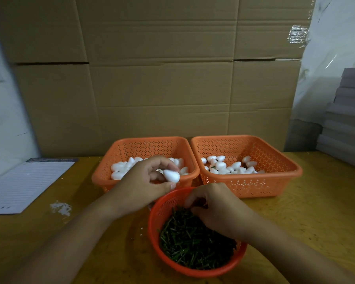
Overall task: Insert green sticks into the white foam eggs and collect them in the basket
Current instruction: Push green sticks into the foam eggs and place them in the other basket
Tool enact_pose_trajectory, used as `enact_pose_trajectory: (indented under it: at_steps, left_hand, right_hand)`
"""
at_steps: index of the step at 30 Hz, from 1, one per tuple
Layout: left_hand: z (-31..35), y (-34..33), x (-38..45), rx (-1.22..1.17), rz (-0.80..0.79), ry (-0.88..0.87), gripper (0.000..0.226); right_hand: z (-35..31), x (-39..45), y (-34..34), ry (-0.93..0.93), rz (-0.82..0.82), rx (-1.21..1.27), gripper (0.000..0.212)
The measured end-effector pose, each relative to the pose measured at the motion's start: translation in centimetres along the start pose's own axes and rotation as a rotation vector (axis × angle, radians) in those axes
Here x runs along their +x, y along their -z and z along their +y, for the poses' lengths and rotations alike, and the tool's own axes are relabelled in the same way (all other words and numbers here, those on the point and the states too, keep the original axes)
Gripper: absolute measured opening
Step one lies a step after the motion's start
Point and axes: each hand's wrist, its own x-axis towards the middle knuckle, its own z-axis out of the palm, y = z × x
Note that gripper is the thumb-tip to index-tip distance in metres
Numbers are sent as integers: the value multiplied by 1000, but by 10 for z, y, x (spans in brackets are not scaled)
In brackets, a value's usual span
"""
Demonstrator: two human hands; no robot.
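My left hand (146,185) pinches a white foam egg (171,175) between thumb and fingers, held just in front of the left orange basket (103,177), which holds several plain foam eggs (119,171). My right hand (215,208) reaches down into the round red basket (158,210), its curled fingertips in the pile of green sticks (191,247); whether they hold a stick is hidden. The right orange basket (275,181) holds several eggs (230,167), and a bit of green shows among them.
A lined notepad (23,187) lies at the left on the yellow wooden table (305,212). White foam crumbs (61,208) lie near it. A cardboard wall (162,78) stands behind the baskets. Stacked grey boards (346,119) sit at the far right.
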Motion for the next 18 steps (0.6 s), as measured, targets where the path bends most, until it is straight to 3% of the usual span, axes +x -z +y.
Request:
enact_pose_trajectory:
  at_steps: [7,13,18]
  left_hand:
    - [2,-2,1,-40,6,46,40]
    - [8,-2,0,-111,-17,-31,25]
    - [6,0,-1,-99,-55,-60,38]
  right_hand:
    - [-1,-1,-2,27,-27,-32,30]
    - [1,-2,-3,50,-49,-35,30]
    - [2,-2,-5,64,-82,-48,34]
